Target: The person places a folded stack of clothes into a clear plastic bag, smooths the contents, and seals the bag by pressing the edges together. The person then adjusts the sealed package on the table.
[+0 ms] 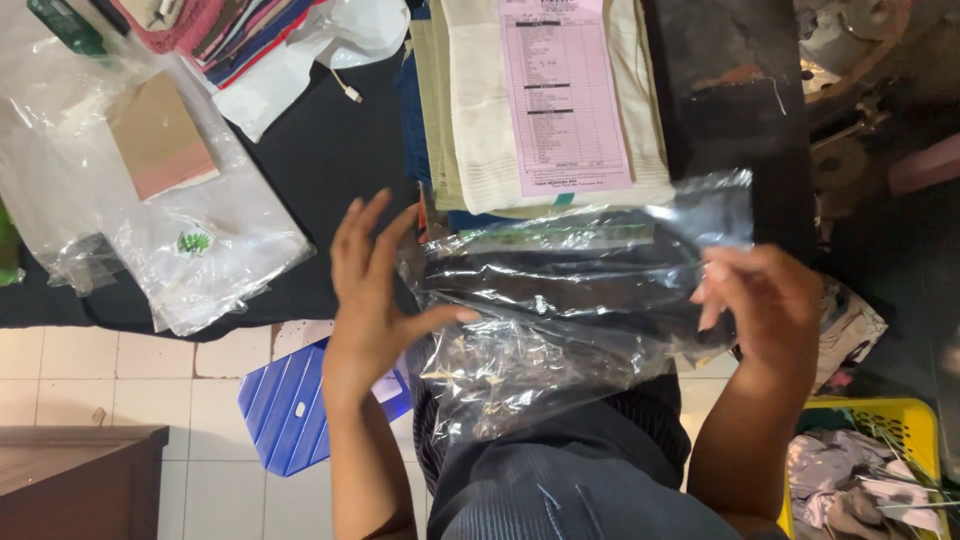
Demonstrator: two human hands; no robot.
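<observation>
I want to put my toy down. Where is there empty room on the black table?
Bare black table shows between the loose plastic bags and the folded cloth stack. Another bare patch lies right of the stack. Between the hands, the clear bag crowds everything.

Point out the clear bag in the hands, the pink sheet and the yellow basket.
Clear bag (570,300): head view, its crinkled middle.
Pink sheet (562,95): head view, centre of the sheet.
Yellow basket (915,415): head view, its top rim.

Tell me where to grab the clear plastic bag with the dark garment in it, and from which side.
Take the clear plastic bag by its two short ends, one from each side, about where the left hand and right hand are now. It lies wide and flat across the table edge, its near part overhanging and slack, so a middle grip would likely let it sag.
</observation>
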